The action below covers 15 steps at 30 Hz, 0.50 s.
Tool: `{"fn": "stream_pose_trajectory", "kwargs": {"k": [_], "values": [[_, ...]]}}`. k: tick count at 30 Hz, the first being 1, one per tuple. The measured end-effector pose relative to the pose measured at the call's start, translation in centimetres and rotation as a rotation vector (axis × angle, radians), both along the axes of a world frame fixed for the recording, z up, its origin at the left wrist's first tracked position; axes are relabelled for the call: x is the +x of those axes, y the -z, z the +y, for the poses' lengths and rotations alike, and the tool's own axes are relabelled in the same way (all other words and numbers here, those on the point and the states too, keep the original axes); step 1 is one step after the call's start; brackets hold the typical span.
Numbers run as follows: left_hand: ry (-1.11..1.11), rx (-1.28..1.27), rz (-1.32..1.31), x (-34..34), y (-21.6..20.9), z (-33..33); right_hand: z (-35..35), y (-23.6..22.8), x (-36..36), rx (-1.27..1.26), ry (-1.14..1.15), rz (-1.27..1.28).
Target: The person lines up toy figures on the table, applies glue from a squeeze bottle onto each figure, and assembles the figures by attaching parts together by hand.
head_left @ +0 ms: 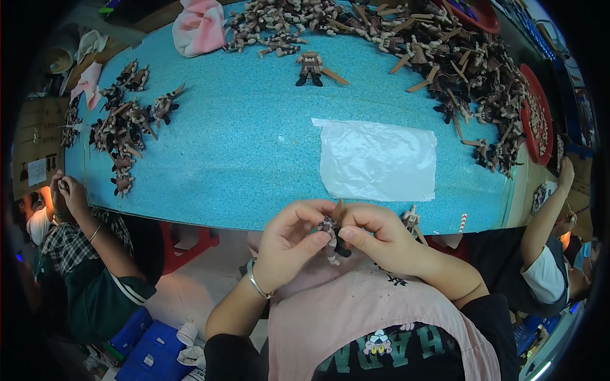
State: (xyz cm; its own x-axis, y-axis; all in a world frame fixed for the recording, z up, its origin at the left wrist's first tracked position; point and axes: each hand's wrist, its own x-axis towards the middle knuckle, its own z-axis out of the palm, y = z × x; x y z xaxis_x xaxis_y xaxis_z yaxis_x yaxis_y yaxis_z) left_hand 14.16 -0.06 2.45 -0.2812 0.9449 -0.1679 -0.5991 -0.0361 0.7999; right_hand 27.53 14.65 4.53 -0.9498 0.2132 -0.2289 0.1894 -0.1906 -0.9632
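Just off the table's near edge, both hands hold one small toy figure (332, 240) with dark and pale parts. My left hand (287, 244) has its thumb and fingers closed on the figure from the left. My right hand (381, 236) pinches it from the right, near a flat brown blade-like piece (338, 211) that sticks up between the hands. My fingers hide much of the figure. By my right hand, another figure (411, 219) lies at the table edge. A white plastic sheet (378, 162) is spread on the table beyond my hands.
The blue table (235, 140) carries a big heap of figures (489, 89) along the back and right, a smaller pile (130, 124) at left and a single figure (310, 68). A red tray (537, 114) stands at right. Co-workers sit at both sides, one hand (71, 193) showing at left.
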Motion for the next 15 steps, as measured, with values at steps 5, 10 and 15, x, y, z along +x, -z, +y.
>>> {"fn": "stream_pose_trajectory", "kwargs": {"k": [5,10,15], "values": [[-0.355,-0.027,0.305,1.5,-0.8,0.7,-1.0,-0.2,-0.6,0.188,0.106,0.067],[-0.082,-0.009,0.23,-0.1,-0.8,0.1,-0.7,-0.9,-0.4,0.295,0.099,0.129],[0.01,0.016,0.18,-0.5,-1.0,0.2,-0.7,-1.7,-1.2,0.182,0.223,0.189]]}}
